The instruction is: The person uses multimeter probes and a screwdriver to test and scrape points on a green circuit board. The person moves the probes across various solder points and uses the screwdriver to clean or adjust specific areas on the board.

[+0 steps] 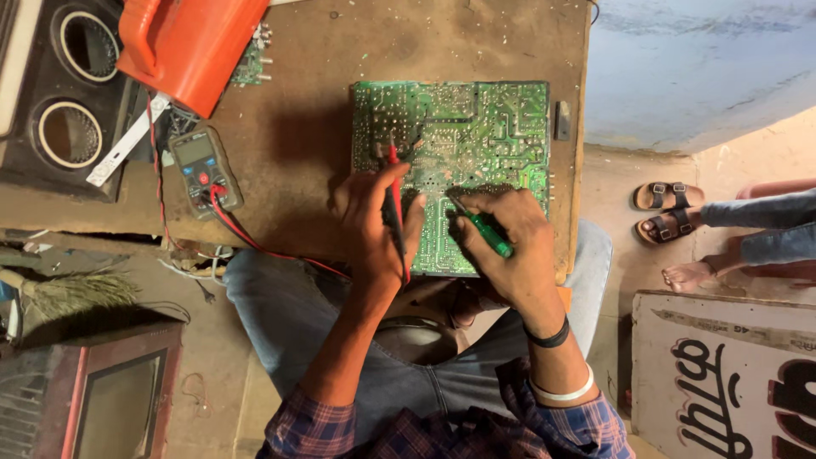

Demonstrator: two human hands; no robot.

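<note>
Board [476, 144] on bench [297, 127] | left hand [374, 229] closed around probes [395, 200] | right hand [510, 242] gripping green screwdriver [484, 228]

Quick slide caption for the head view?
Left hand holds red probe and right hand green screwdriver on circuit board.

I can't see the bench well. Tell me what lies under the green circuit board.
The green circuit board lies on the brown wooden table, its near edge overhanging the lap. Anything directly beneath stays covered.
</note>
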